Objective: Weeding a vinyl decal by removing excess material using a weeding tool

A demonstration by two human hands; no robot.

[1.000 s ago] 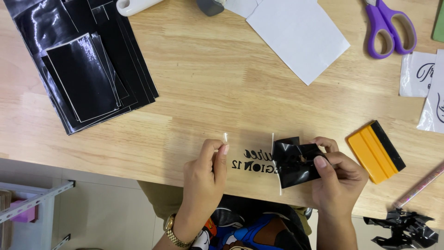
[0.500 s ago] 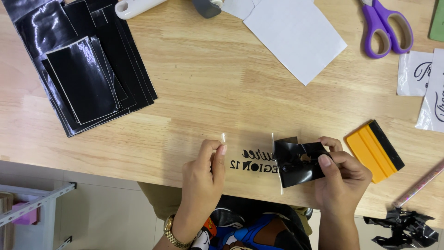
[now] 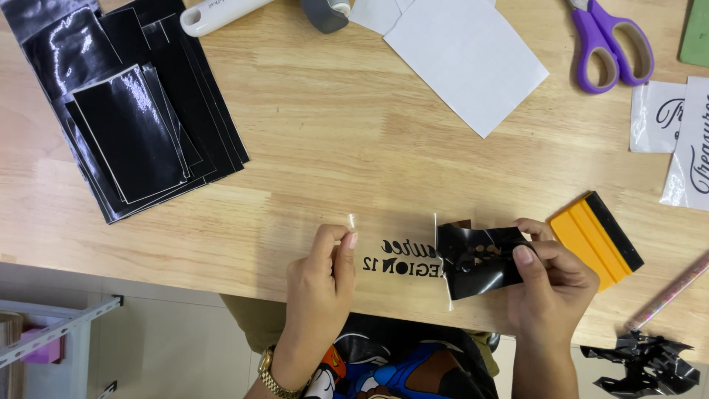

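Note:
A clear sheet with black cut lettering (image 3: 395,258) lies at the near edge of the wooden table (image 3: 354,148). My left hand (image 3: 321,284) pinches its left end between thumb and forefinger. My right hand (image 3: 550,284) grips a curled piece of glossy black vinyl (image 3: 473,258) that is peeled back from the right end of the sheet. The lettering shows between my two hands.
A stack of glossy black vinyl sheets (image 3: 125,111) lies at the far left. An orange squeegee with a black edge (image 3: 597,238) sits right of my right hand. Purple scissors (image 3: 609,41), white paper (image 3: 465,55), lettered decals (image 3: 679,133) and black scraps (image 3: 642,362) lie around.
My right hand has drawn the black vinyl slightly further right, exposing a bit more lettering. My left hand holds its place.

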